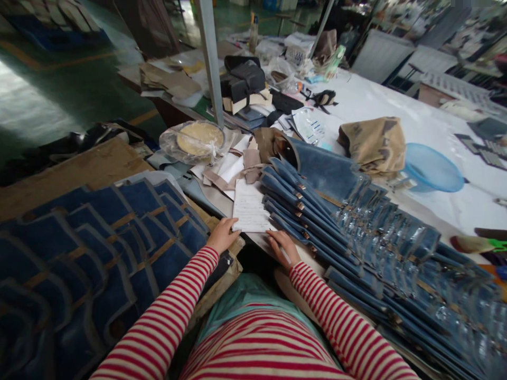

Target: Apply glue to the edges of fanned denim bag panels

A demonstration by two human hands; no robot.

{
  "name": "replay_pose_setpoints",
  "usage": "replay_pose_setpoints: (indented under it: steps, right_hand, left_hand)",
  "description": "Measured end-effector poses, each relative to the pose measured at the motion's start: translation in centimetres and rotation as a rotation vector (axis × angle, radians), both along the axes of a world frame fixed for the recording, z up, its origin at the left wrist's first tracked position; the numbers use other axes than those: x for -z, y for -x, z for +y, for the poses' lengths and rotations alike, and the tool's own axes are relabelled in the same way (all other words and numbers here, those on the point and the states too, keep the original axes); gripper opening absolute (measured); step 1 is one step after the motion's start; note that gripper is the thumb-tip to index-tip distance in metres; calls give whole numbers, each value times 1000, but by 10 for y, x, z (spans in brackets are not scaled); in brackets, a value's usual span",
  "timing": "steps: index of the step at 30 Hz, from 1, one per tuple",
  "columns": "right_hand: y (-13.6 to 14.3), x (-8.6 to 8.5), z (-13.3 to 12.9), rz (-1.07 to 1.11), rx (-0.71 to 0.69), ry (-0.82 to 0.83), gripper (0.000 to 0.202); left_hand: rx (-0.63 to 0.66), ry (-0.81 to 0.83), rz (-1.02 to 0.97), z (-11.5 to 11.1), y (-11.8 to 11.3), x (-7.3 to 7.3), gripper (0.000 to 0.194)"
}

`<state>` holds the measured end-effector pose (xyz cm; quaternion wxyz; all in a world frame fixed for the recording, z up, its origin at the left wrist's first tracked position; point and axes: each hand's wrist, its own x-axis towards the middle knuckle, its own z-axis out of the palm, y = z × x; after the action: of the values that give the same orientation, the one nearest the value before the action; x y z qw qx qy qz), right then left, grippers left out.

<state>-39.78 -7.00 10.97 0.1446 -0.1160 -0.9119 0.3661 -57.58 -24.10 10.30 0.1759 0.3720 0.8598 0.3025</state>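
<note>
A white sheet of paper (250,208) with rows of writing lies on the table edge in front of me. My left hand (224,235) is closed on its lower left corner, thumb and fingers at the edge. At the lower right corner, my right hand (283,247) touches the paper with its fingertips. A slim white pen-like stick (285,256) lies in that hand, partly hidden by the fingers. Close by on the right are stacked blue panels (293,198) with grey edging. More blue panels (138,221) overlap in rows to the left.
Scraps (227,169) and a plastic-wrapped yellow roll (200,138) lie beyond the paper. A metal post (210,63) rises behind them. Farther right are a brown cloth bag (372,143), a blue plastic basin (435,168) and black cases (243,79). Brown cardboard (79,171) lies at left.
</note>
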Motion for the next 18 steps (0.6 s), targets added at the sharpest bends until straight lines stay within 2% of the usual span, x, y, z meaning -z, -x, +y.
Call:
replay_pose_setpoints:
  steps: [6,9,13,18]
  right_hand:
    - [1,-1,0,-6,96,117,29]
    - [4,1,2,20,149,156,26]
    - [9,2,3,67,130,166,22]
    - [10,7,3,79,153,180,20]
  left_hand:
    - [-28,95,147,12,-12,-20,31]
    - [93,93,195,24,-31,-27,31]
    - [292,86,274,38,-57,-21,33]
    - [309,101,297,39,-69,-9,39]
